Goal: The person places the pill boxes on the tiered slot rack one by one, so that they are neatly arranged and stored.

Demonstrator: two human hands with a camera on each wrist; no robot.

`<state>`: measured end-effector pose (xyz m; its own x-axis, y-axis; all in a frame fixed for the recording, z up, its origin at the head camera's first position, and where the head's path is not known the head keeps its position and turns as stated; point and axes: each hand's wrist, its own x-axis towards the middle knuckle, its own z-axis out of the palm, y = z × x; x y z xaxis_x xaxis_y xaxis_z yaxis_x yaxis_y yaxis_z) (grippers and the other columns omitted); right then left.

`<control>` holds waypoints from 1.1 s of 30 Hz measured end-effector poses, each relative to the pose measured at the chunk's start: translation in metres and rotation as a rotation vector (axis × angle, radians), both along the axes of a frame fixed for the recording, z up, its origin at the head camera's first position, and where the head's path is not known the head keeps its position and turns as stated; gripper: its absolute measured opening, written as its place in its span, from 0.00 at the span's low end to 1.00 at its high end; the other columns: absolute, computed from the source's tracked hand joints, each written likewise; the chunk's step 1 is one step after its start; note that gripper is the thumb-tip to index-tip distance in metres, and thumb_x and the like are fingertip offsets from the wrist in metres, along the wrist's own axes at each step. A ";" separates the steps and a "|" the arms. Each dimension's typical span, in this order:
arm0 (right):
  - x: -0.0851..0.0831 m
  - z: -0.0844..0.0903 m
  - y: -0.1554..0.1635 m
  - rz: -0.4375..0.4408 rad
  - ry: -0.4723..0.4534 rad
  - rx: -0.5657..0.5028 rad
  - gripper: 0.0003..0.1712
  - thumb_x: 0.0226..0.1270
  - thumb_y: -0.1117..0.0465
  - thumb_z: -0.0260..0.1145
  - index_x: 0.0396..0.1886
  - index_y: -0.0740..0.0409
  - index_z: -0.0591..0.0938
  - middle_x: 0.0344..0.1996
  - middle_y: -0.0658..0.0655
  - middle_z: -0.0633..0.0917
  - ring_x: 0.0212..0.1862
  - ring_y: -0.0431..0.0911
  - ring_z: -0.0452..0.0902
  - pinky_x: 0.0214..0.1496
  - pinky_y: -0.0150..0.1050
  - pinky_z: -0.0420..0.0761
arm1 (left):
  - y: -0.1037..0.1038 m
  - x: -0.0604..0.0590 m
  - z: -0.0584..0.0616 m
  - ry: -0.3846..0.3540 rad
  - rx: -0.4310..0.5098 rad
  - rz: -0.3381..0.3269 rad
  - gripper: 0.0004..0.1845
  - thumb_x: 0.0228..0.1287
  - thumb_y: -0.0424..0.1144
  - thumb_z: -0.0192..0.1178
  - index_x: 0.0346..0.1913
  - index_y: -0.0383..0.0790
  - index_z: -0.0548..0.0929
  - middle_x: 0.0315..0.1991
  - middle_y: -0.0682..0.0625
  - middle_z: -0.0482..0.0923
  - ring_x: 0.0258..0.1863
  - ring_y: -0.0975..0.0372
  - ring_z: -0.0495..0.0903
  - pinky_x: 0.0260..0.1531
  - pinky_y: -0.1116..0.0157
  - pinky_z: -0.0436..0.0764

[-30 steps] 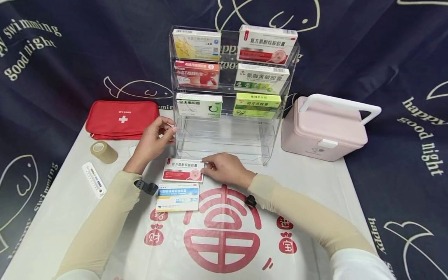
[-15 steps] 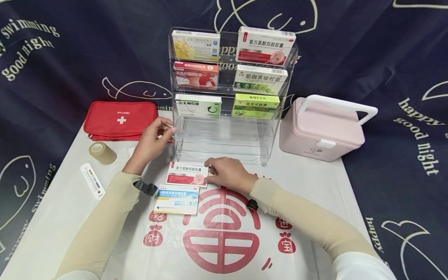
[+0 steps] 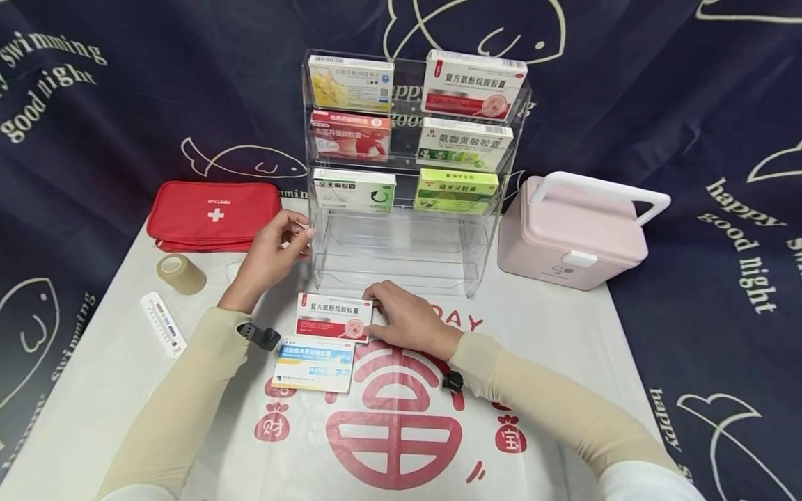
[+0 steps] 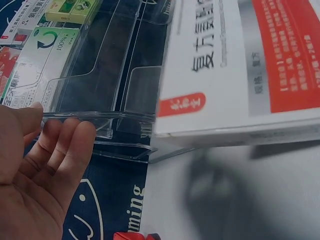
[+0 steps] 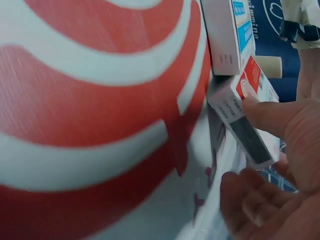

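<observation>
So, your right hand (image 3: 404,320) has the red and white medicine box (image 3: 334,317) pinched by its right end, thumb on the near edge and fingers curled over the far side. The wrist view shows your thumb (image 5: 272,116) pressed on the box's end flap. The box looks lifted a little off the white mat (image 3: 551,327), tilted, just in front of the clear plastic rack (image 3: 401,243). Its lower edge overlaps the blue and white box (image 3: 313,363), which lies flat on the mat right below it.

Your left hand (image 3: 269,254) isn't gripping anything. The fingers are loosely bent and the fingertips (image 4: 75,135) sit against the left front edge of the rack's lower shelf, more steadying than holding.

The rack has six boxes up top, three rows of two, and the two bottom shelves are bare plastic. One of those boxes, top right (image 3: 474,85), looks like the same kind as the one you're holding.

Off to your left there's a red first aid pouch (image 3: 213,214), a roll of tan tape (image 3: 179,273) and a white thermometer strip (image 3: 163,323) near the mat's edge. On your right, beside the rack, sits a pink case with a white handle (image 3: 573,240). Everything's on a dark blue cloth (image 3: 94,139) with white fish and lettering.
</observation>
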<state>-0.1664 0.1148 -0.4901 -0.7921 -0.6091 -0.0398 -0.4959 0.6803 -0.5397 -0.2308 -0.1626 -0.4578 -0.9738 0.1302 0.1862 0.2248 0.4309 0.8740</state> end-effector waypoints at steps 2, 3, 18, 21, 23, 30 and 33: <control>0.002 -0.004 0.000 0.018 -0.010 -0.071 0.29 0.63 0.51 0.76 0.59 0.48 0.72 0.50 0.47 0.79 0.46 0.41 0.77 0.47 0.36 0.79 | 0.000 0.000 0.001 0.006 0.000 0.002 0.14 0.74 0.37 0.62 0.55 0.36 0.74 0.36 0.43 0.78 0.30 0.55 0.83 0.30 0.70 0.85; 0.003 -0.005 0.000 0.030 -0.022 -0.107 0.30 0.64 0.53 0.76 0.60 0.48 0.72 0.50 0.47 0.79 0.48 0.42 0.78 0.48 0.36 0.79 | 0.000 0.000 0.001 0.008 0.001 0.001 0.14 0.74 0.37 0.62 0.55 0.36 0.74 0.36 0.43 0.78 0.30 0.55 0.83 0.30 0.70 0.85; -0.001 -0.016 0.006 0.064 0.017 -0.322 0.21 0.72 0.59 0.68 0.62 0.49 0.77 0.46 0.44 0.78 0.40 0.46 0.78 0.37 0.34 0.79 | 0.002 -0.002 0.001 0.012 0.000 -0.013 0.14 0.73 0.36 0.62 0.55 0.35 0.74 0.36 0.43 0.79 0.29 0.55 0.83 0.29 0.70 0.85; -0.002 -0.016 0.011 0.080 0.098 -0.297 0.20 0.72 0.59 0.67 0.61 0.47 0.77 0.49 0.43 0.78 0.40 0.44 0.77 0.38 0.34 0.79 | 0.002 -0.002 0.000 0.012 0.002 -0.011 0.14 0.73 0.36 0.63 0.55 0.35 0.74 0.36 0.43 0.78 0.29 0.55 0.83 0.29 0.70 0.85; -0.002 -0.016 0.013 0.100 0.132 -0.286 0.20 0.72 0.58 0.68 0.61 0.47 0.77 0.50 0.43 0.78 0.40 0.44 0.77 0.40 0.33 0.78 | 0.002 -0.002 0.000 0.010 0.003 -0.009 0.14 0.73 0.35 0.63 0.55 0.35 0.74 0.36 0.43 0.78 0.29 0.55 0.83 0.29 0.70 0.85; -0.005 -0.014 0.013 0.186 0.112 -0.325 0.20 0.72 0.59 0.69 0.60 0.48 0.77 0.54 0.44 0.79 0.41 0.46 0.77 0.46 0.35 0.77 | 0.001 -0.001 0.000 0.005 -0.004 0.003 0.14 0.73 0.37 0.63 0.56 0.36 0.74 0.37 0.43 0.78 0.29 0.55 0.83 0.29 0.71 0.85; -0.005 -0.015 0.011 0.201 0.102 -0.320 0.20 0.73 0.58 0.68 0.62 0.47 0.78 0.53 0.43 0.79 0.39 0.43 0.76 0.44 0.34 0.77 | 0.001 0.000 0.000 0.006 -0.004 -0.003 0.16 0.74 0.37 0.62 0.58 0.37 0.74 0.37 0.43 0.78 0.29 0.54 0.83 0.30 0.68 0.86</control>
<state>-0.1712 0.1257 -0.5047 -0.6458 -0.7213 0.2503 -0.6644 0.3692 -0.6498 -0.2310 -0.1621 -0.4575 -0.9723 0.1339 0.1916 0.2313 0.4340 0.8707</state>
